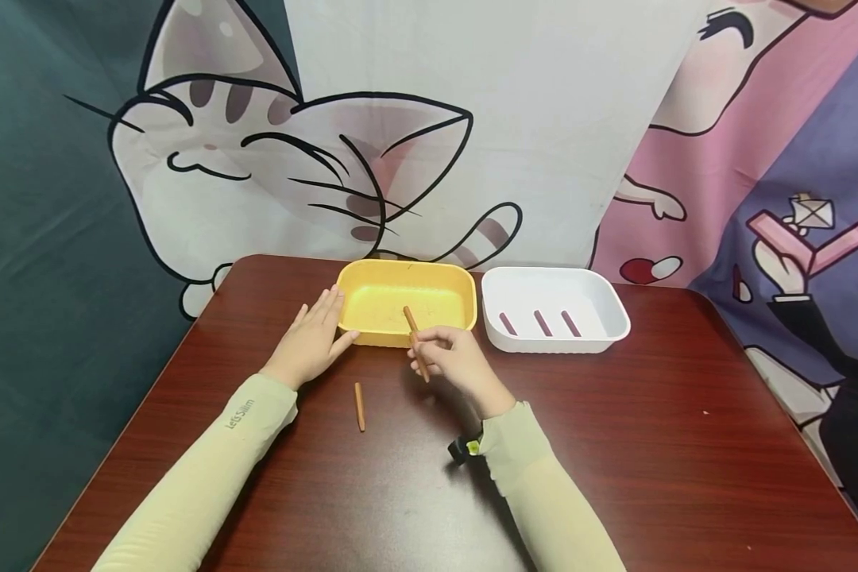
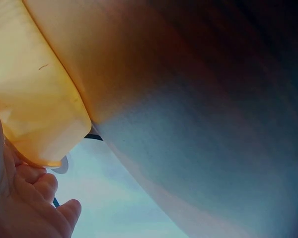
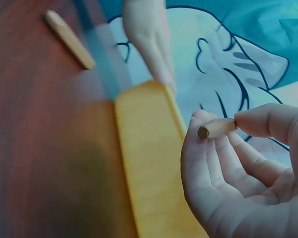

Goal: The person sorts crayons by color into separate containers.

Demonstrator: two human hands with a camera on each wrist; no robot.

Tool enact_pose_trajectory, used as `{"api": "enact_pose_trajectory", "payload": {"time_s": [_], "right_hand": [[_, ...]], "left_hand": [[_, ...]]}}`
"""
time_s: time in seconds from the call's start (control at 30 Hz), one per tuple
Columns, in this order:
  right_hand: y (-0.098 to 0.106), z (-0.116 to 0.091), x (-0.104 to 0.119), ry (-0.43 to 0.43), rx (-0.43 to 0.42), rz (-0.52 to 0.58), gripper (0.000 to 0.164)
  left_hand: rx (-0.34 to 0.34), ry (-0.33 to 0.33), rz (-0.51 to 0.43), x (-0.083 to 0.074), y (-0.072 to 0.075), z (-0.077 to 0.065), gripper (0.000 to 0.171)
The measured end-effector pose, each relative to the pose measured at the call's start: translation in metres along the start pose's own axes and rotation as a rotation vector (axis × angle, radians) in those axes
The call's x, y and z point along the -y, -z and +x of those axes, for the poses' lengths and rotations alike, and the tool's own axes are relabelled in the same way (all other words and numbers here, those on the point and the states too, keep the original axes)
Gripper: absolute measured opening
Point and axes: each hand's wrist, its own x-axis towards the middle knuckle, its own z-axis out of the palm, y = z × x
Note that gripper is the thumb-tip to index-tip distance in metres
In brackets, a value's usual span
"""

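Between the thumb and fingers of my right hand point(image 1: 459, 364) is a short brown pencil-shaped stick point(image 1: 409, 318), held tilted over the front rim of the yellow tray point(image 1: 382, 338). In the right wrist view, the blunt, faceted end of this stick point(image 3: 216, 128) points toward the camera. My left hand point(image 1: 311, 338) lies with straight fingers along the left end of the yellow tray, thumb at its front corner. A second short brown stick point(image 1: 360, 407), tapered at one end, lies on the table in front of the tray.
Right of the yellow tray stands a white tray point(image 1: 558, 345) with three slots in its floor. Both sit near the back edge of the dark red-brown table point(image 1: 651, 461). Behind it hangs a cloth with cartoon animals point(image 1: 565, 119).
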Motion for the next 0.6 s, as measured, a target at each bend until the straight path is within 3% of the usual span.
{"api": "enact_pose_trajectory", "payload": {"time_s": [0.3, 0.6], "right_hand": [[0.020, 0.015, 0.026, -0.047, -0.007, 0.086, 0.031], [0.031, 0.039, 0.035, -0.049, -0.059, -0.010, 0.026]], "left_hand": [[0.009, 0.003, 0.000, -0.001, 0.001, 0.001, 0.080], [0.003, 0.003, -0.001, -0.001, 0.000, 0.000, 0.080]]}}
